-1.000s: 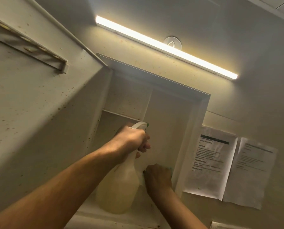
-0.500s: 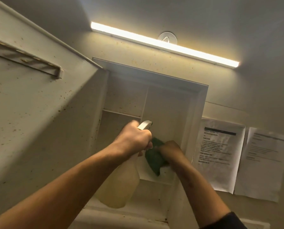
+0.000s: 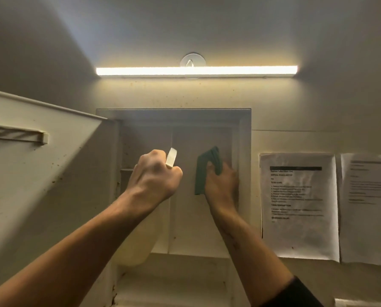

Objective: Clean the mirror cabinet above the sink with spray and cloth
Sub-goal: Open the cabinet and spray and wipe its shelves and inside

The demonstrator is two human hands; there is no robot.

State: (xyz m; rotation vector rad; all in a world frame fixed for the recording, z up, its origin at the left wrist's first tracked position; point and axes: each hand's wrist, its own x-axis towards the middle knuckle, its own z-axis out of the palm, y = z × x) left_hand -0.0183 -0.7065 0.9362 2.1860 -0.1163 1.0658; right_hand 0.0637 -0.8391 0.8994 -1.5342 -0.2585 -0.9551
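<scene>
The left hand grips the spray bottle while the right hand presses a green cloth against the open cabinet's back wall.

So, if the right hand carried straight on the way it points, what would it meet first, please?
Probably nothing new: the right hand already presses the green cloth towards the cabinet's back panel, so the panel comes first, though depth is unclear.
</scene>
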